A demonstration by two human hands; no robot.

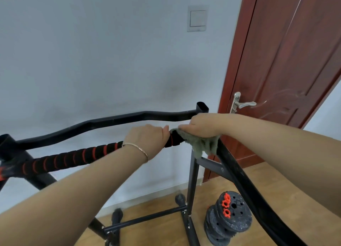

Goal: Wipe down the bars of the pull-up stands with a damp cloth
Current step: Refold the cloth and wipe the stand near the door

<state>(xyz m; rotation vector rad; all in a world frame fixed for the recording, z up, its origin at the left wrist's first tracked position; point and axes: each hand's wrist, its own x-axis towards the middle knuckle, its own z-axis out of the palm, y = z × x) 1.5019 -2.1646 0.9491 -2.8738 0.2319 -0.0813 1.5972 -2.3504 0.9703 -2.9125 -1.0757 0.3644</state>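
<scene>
a: where are we with the wiping?
b: our right grip [201, 126] is curled over the green cloth [201, 144], pressing it on the right end of the padded bar [73, 157], at three o'clock from our left grip [147, 137], which wraps round the foam.
a: how much is left?
b: we judge it early or midway: no wet streaks show either way. the bare rear bar [129, 118] at twelve o'clock and the uprights [192, 181] seem yet to do.
a: and the room?
b: wooden floor [239, 175], weight plates [230, 218] at five o'clock, reddish door [286, 61] at two o'clock, pale wall [92, 61].
</scene>
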